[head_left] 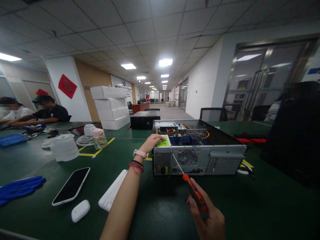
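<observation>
An opened desktop computer case (pixel 225 153) lies on its side on the green table, its rear panel towards me and wires showing inside. My left hand (pixel 152 142) rests with its fingers laid over the power supply (pixel 163 141) with a bright green label, in the case's near left corner. My right hand (pixel 206 213) is wrapped round a screwdriver (pixel 193 191) with an orange and black handle. Its thin shaft slants up to the left, and the tip is at the rear panel beside the power supply. Whether the tip sits in a screw is too small to tell.
Left on the table are a phone (pixel 72 186), a white earbud case (pixel 80 210), a white slab-like thing (pixel 113 190), blue gloves (pixel 21 188), a jar (pixel 100 138) and white fans (pixel 64 146). White boxes (pixel 110 106) stand behind. Two people work at far left.
</observation>
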A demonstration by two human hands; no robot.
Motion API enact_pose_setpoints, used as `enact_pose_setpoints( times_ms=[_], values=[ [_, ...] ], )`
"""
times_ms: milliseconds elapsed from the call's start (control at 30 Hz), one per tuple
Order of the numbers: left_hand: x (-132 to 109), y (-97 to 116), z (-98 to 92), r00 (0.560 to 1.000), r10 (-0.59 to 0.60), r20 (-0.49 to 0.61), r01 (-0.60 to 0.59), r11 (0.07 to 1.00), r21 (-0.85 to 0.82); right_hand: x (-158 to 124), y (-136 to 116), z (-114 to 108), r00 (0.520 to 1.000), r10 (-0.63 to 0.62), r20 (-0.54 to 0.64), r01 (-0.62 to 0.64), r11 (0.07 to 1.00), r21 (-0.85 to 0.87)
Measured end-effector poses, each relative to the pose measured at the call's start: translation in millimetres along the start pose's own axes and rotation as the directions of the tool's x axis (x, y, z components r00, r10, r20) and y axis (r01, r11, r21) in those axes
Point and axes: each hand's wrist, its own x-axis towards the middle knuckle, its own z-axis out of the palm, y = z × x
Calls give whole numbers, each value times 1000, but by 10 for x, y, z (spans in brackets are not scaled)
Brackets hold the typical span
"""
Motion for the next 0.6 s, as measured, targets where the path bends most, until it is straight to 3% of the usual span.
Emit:
enact_pose_setpoints(
  times_ms=[467,600],
  values=[
    [12,-25,0,1000,28,3,-28,1000,2,-8,8,-14,985,153,-77,-157,986,-51],
    [4,-3,-9,1000,15,2,-15,1000,12,17,-29,-10,983,137,-126,-141,990,-22]
  ],
)
